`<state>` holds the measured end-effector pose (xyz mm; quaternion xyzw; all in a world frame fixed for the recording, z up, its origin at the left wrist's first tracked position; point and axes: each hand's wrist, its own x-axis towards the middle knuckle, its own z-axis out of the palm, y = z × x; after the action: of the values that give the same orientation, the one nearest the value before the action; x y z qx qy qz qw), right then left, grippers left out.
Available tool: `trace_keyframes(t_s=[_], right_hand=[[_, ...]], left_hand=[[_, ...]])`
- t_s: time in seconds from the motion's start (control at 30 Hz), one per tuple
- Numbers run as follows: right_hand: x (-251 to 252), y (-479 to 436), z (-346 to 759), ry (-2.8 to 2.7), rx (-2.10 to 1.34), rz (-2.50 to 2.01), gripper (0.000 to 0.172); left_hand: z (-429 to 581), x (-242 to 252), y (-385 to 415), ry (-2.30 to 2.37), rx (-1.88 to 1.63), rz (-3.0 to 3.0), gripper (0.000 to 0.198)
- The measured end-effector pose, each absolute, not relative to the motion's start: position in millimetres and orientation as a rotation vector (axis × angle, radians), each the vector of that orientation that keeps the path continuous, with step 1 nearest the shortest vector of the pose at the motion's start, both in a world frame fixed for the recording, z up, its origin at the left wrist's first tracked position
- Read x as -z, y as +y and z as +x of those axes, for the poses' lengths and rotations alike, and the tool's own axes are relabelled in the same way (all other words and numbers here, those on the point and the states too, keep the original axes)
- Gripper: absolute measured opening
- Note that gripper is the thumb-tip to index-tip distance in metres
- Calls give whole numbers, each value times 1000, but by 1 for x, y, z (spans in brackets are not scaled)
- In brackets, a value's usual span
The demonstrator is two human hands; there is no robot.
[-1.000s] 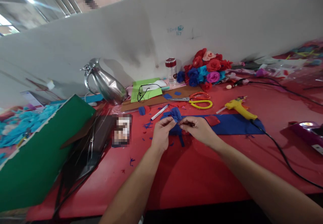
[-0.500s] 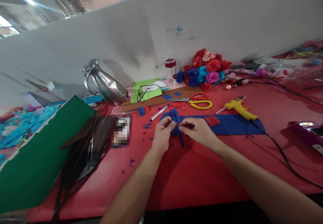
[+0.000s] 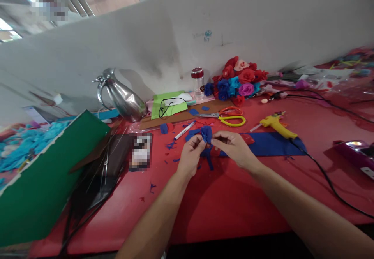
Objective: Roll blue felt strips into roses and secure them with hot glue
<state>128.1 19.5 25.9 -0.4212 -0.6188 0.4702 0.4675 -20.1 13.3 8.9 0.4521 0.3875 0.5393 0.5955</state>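
My left hand (image 3: 190, 155) and my right hand (image 3: 233, 148) meet above the red table (image 3: 228, 196), both pinching a small crumpled blue paper flower (image 3: 206, 133) between their fingertips. A narrow blue strip (image 3: 209, 158) hangs down from it between the hands. Behind the hands lies a flat blue paper sheet (image 3: 270, 144) with a red paper scrap (image 3: 248, 138) on it.
A yellow glue gun (image 3: 276, 123) with a black cord lies at the right. Scissors (image 3: 229, 117), a white marker (image 3: 184, 130), a steel jug (image 3: 122, 97), a glass jar (image 3: 198, 80) and a heap of paper flowers (image 3: 238, 80) stand behind. A green board (image 3: 43, 181) lies left.
Both hands have lifted the blue flower slightly and drawn closer together; the right hand's fingers have moved up to the flower.
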Motion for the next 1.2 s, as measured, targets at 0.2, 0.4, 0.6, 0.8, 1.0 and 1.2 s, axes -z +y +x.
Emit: trace_keyframes(t_s=[0.2, 0.4, 0.6, 0.8, 1.0, 1.2], right_hand=[[-26, 21, 130, -1502, -1153, -1059, 16], [-25, 22, 130, -1480, -1160, -1084, 17], [-27, 22, 130, -1454, -1186, -1087, 16], [-28, 21, 130, -1454, -1187, -1094, 17], [-27, 21, 130, -1426, -1215, -1088, 15], [-26, 21, 129, -1399, -1231, -1070, 15]], left_hand=[[-20, -9, 13, 916, -1228, 1054, 28], [-20, -12, 12, 920, -1233, 1043, 26], [-18, -15, 11, 955, -1236, 1042, 25], [-18, -14, 12, 963, -1243, 1044, 23], [-19, -14, 11, 960, -1242, 1065, 24], [-18, -12, 12, 981, -1257, 1075, 25]])
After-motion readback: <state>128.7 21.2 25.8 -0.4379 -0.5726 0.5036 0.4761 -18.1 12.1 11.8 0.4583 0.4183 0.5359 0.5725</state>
